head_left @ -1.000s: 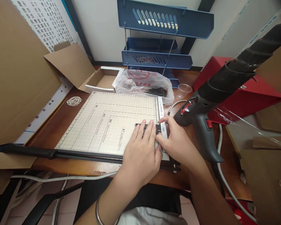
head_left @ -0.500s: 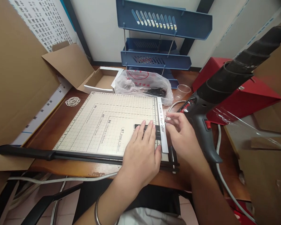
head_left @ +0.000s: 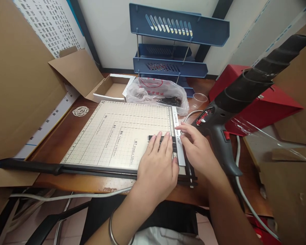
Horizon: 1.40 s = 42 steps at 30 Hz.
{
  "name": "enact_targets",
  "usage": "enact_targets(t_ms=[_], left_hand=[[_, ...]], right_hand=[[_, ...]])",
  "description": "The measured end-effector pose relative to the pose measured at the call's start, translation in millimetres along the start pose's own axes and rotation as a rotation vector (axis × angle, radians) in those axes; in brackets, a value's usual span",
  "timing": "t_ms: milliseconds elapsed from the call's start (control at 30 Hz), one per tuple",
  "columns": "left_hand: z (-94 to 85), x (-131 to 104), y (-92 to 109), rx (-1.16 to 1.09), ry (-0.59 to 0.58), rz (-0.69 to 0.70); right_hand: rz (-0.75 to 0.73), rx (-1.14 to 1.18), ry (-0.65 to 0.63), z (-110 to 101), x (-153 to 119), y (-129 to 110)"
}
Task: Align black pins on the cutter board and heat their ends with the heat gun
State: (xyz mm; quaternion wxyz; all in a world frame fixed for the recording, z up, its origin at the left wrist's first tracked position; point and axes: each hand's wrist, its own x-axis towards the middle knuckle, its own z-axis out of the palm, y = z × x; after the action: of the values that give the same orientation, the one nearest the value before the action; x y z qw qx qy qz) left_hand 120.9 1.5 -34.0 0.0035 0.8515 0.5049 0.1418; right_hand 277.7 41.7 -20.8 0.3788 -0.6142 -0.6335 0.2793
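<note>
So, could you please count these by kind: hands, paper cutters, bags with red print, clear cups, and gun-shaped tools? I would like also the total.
Left hand and right hand: 2
Paper cutter: 1
Bag with red print: 1
Clear cup: 1
Gun-shaped tool: 1
Total: 6

Left hand [head_left: 158, 166] lay flat, fingers spread over thin black strips [head_left: 174, 146] on paper cutter [head_left: 112, 131]. Right hand [head_left: 196, 146] was curled at cutter's white edge band [head_left: 181, 157]. Behind cutter: plastic bag [head_left: 155, 91] holding dark pieces, open carton [head_left: 114, 89], blue rack [head_left: 178, 29]. Rubber bands [head_left: 80, 111] lay beyond cutter's far-left edge; clear cup [head_left: 199, 100] stood near bag.
</note>
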Motion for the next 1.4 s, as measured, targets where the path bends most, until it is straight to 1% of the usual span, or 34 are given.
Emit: enact_targets(t_ms=[100,200,400,633,733,900,967,1233,1400], left_hand=[[-0.1,-0.5,0.2,-0.006,0.018,0.002],[-0.8,-0.9,0.7,-0.022,0.009,0.0],[-0.4,-0.7,1.9,-0.037,-0.009,-0.005],[-0.9,-0.8,3.5,-0.028,-0.023,-0.016],[-1.2,-1.0,4.0,-0.031,-0.022,-0.017],[-0.6,-1.1,4.6,-0.043,0.0,-0.021],[-0.1,-0.8,5.1,-0.043,0.012,-0.019],[0.7,-0.6,4.6,-0.034,0.04,-0.011],[1.0,0.1,3.6,-0.048,0.051,-0.02]], right_hand=[[-0.012,-0.034,0.013,1.6,0.1,-1.8],[-0.009,-0.077,-0.001,3.9,0.1,-3.7],[-0.029,-0.277,-0.086,9.3,1.2,-5.7],[-0.001,-0.335,-0.145,8.1,-3.8,-16.1],[0.001,-0.311,-0.123,7.4,-5.1,-16.5],[0.002,-0.122,0.034,-0.3,-4.1,-10.7],[0.013,-0.098,0.07,-3.7,-4.0,-9.5],[0.037,-0.081,0.05,-3.0,-9.0,-6.7],[0.055,-0.118,0.061,-1.7,-16.0,-4.2]])
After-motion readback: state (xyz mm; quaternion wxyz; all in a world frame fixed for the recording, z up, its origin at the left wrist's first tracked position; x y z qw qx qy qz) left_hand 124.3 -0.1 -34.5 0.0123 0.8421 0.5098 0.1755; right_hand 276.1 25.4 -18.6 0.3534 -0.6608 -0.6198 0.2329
